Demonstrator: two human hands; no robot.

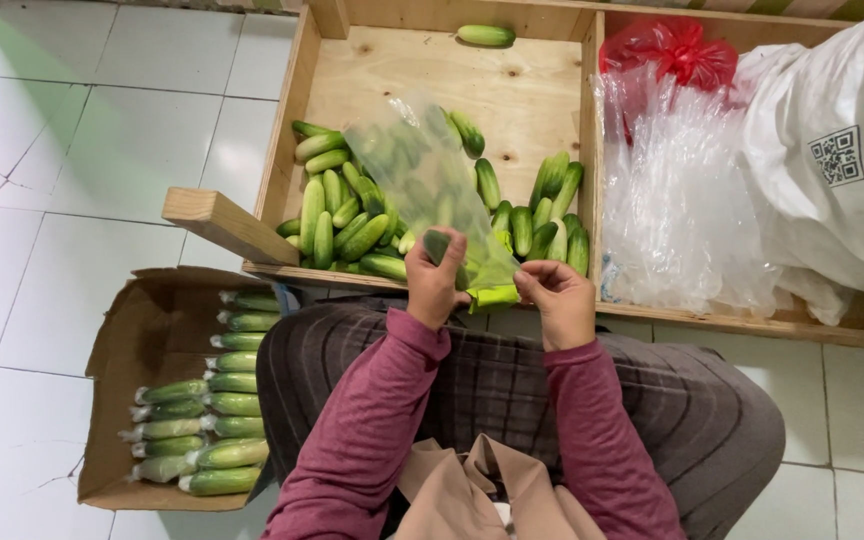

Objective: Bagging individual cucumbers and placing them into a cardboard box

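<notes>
My left hand (434, 284) and my right hand (557, 302) hold the lower end of a clear plastic bag (422, 180) between them, above my lap. A cucumber (441, 250) is at my left fingertips, partly inside the bag's mouth. The bag stretches up over a pile of loose green cucumbers (352, 215) lying in a plywood crate (522, 90). More cucumbers (547, 215) lie to the right of the bag, and one (485, 35) rests alone at the crate's far end.
A cardboard box (142, 340) at my left holds several bagged cucumbers (217, 415) in rows. Right of the crate's divider lie a heap of clear plastic bags (672, 190), a red bag (672, 50) and a white sack (832, 140). White tile floor (72, 150) surrounds everything.
</notes>
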